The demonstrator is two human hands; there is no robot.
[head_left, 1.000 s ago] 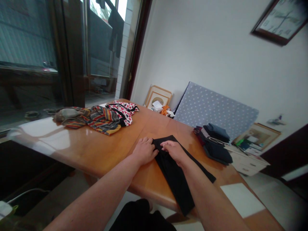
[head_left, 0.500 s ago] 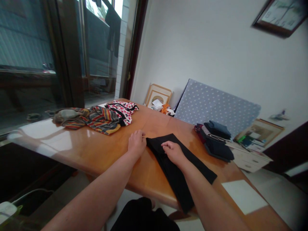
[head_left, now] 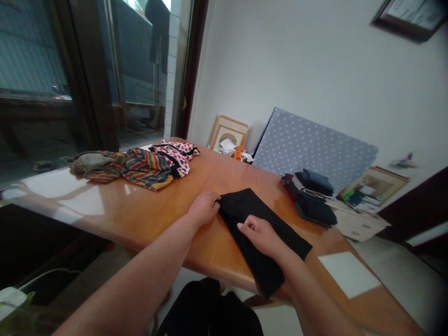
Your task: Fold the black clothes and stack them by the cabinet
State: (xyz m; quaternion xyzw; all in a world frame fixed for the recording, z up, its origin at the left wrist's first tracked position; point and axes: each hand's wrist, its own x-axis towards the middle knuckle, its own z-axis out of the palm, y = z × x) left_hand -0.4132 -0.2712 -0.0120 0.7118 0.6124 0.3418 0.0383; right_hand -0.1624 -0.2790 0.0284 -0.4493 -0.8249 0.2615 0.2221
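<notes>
Your left hand (head_left: 205,207) pinches the upper left corner of the black trousers (head_left: 261,205), which lie at the near edge of the table (head_left: 147,217). Your right hand (head_left: 258,234) is curled above them; whether it grips the cloth, I cannot tell. The folded stack (head_left: 313,198) sits near the far edge.

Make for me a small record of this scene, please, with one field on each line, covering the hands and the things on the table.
Left hand: at a corner of the black trousers; exact grip unclear
Right hand: curled, over the trousers; contact unclear
Surface: wooden table
Left side: striped garment, loose, beside a red-and-white garment
Right side: folded clothes pile
Near right forearm: white sheet, flat
</notes>
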